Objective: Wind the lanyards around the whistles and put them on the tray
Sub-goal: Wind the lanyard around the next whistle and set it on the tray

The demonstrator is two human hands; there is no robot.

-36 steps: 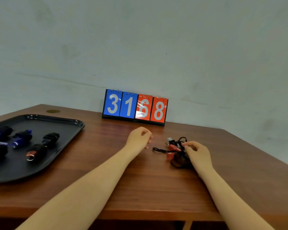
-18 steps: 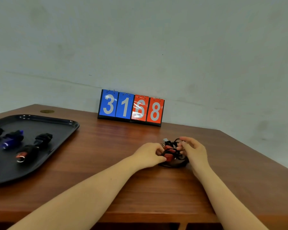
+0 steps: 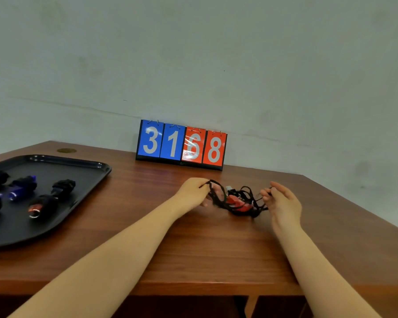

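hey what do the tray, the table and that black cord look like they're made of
Tray: likely plastic; glossy black with highlights along its rim. Table: wood or wood veneer, brown with visible grain. Lanyard cord: probably woven fabric, matte and limp.

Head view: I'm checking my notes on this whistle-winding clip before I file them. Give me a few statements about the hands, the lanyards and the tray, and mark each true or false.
1. Both hands pinch black lanyard cord above the table. True: the left hand grips one end and the right hand the other.
2. The red whistles are already on the tray. False: they hang in the tangle between the hands.
3. The black tray lies to the left of the hands and holds wound whistles. True.
4. The scoreboard reads 8613. False: it reads 3168.
5. The scoreboard stands on the tray. False: it stands on the table by the wall.
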